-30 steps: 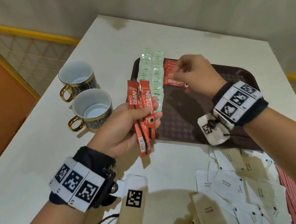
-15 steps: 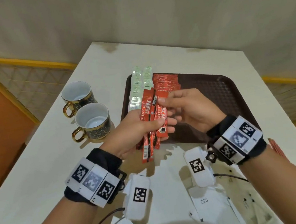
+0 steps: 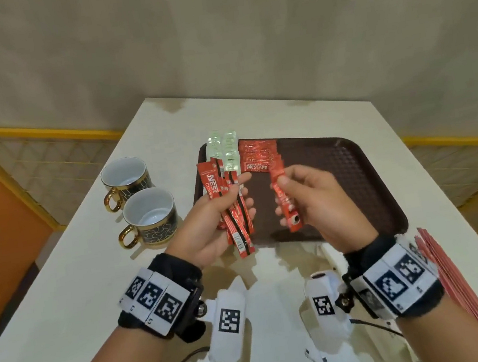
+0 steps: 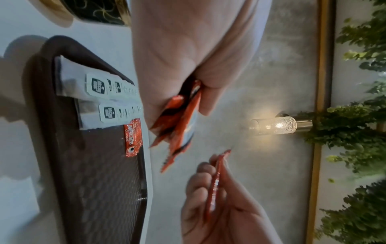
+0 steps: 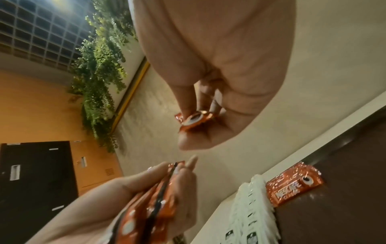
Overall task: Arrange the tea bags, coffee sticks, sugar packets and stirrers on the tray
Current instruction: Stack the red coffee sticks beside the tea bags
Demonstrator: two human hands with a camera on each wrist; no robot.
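Observation:
My left hand (image 3: 236, 204) grips a bundle of red coffee sticks (image 3: 235, 220) above the near left corner of the brown tray (image 3: 350, 184). My right hand (image 3: 290, 197) pinches a single red coffee stick (image 3: 286, 205), held upright a short way right of the bundle. The right wrist view shows that stick (image 5: 193, 121) end-on between thumb and fingers. On the tray's far left lie two rows of white-green tea bags (image 3: 223, 152), with a row of coffee sticks (image 3: 256, 158) beside them. No sugar packets show in the head view.
Two black-and-gold cups (image 3: 150, 220) stand on the white table (image 3: 64, 295) left of the tray. A stack of thin red items (image 3: 454, 277) lies at the table's right edge by my right wrist. Most of the tray's right part is bare.
My right hand came back from the coffee row on the tray, took one stick from the left hand's bundle and drew it off to the right. The head view has tilted up.

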